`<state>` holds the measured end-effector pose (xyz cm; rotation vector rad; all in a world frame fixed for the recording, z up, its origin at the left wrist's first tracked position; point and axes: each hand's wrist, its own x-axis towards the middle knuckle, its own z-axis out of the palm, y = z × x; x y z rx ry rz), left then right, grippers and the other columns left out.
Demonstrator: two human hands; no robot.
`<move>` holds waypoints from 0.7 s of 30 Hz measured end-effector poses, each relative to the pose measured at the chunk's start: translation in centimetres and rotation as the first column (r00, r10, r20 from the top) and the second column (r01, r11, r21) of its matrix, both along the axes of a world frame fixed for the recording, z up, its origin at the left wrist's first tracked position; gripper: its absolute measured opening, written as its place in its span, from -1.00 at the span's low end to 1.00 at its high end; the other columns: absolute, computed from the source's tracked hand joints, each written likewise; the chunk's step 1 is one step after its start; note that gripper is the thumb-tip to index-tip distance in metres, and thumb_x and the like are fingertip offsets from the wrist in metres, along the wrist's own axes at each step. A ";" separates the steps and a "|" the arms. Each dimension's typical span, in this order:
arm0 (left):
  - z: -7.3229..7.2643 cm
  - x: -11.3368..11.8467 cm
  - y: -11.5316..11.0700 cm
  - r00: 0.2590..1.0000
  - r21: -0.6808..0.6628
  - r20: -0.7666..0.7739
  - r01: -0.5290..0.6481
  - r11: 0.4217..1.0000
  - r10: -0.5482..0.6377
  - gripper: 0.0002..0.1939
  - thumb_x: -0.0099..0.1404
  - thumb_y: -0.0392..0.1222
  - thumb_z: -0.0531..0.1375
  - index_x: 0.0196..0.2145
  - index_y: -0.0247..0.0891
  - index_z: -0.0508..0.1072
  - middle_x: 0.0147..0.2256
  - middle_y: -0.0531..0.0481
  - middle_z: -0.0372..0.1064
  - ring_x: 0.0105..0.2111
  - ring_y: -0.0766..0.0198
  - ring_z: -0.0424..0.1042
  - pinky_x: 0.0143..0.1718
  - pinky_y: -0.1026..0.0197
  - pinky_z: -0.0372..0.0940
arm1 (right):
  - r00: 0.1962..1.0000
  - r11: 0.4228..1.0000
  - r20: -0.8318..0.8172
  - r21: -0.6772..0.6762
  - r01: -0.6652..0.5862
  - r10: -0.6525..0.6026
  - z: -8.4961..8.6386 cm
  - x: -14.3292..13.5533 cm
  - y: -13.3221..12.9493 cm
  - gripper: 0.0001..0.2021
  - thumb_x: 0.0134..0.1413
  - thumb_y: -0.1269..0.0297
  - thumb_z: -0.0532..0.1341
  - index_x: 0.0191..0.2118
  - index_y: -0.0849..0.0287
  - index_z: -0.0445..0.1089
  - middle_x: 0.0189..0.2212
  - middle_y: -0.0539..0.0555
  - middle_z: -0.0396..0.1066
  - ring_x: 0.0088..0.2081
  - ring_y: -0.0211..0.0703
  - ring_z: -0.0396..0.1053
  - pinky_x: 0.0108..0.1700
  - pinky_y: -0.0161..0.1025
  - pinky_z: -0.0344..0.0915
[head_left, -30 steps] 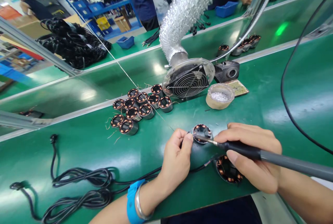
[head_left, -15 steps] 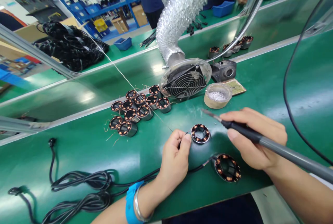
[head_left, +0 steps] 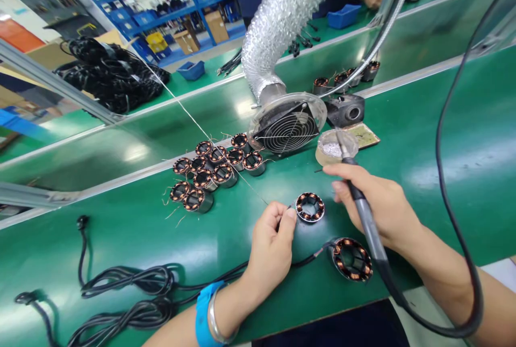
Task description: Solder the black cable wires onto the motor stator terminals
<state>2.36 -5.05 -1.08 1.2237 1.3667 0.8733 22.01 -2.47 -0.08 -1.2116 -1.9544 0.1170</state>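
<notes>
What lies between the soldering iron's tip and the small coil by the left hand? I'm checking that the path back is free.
Nothing visible does. The soldering iron in the right hand has its tip at the round tin, and only bare green table lies between it and the small coil, which the left hand touches at its edge.

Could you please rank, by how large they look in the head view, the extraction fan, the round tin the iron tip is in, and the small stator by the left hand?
1. Extraction fan, plainly largest.
2. Round tin.
3. Small stator, only slightly smaller than the tin; it sits nearer the camera, so their true order is unsure.
</notes>
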 end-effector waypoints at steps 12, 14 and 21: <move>-0.1 -0.4 0.3 0.994 -0.059 0.106 0.022 0.998 -0.015 -0.63 0.31 0.10 0.14 -0.47 -0.24 0.26 -0.62 0.19 0.08 -0.62 0.44 -0.02 -0.59 0.35 -0.06 | 0.920 0.937 -0.265 -0.116 -0.329 0.290 -1.0 -2.5 -0.3 -0.77 0.18 0.50 0.17 -0.07 0.12 0.29 -0.34 -0.03 0.44 -0.35 -0.30 0.42 -0.24 -0.37 0.38; 0.1 -0.8 0.7 0.989 -0.105 0.148 0.045 0.993 -0.029 -0.63 0.26 0.11 0.19 -0.46 -0.25 0.29 -0.63 0.19 0.12 -0.65 0.46 -0.02 -0.61 0.35 -0.08 | 0.921 0.939 -0.282 -0.136 -0.317 0.270 -1.1 -2.5 -0.4 -0.80 0.19 0.49 0.16 -0.10 0.11 0.28 -0.37 -0.05 0.41 -0.39 -0.33 0.39 -0.31 -0.39 0.35; 1.0 -2.0 2.4 0.976 -0.180 0.189 0.146 0.973 -0.111 -0.65 0.06 0.03 0.37 -0.45 -0.32 0.43 -0.62 0.21 0.14 -0.65 0.52 -0.05 -0.57 0.37 -0.03 | 0.922 0.938 -0.289 -0.153 -0.311 0.258 -1.2 -2.3 -0.5 -0.84 0.18 0.49 0.14 -0.17 0.10 0.27 -0.40 -0.05 0.40 -0.44 -0.34 0.36 -0.34 -0.40 0.35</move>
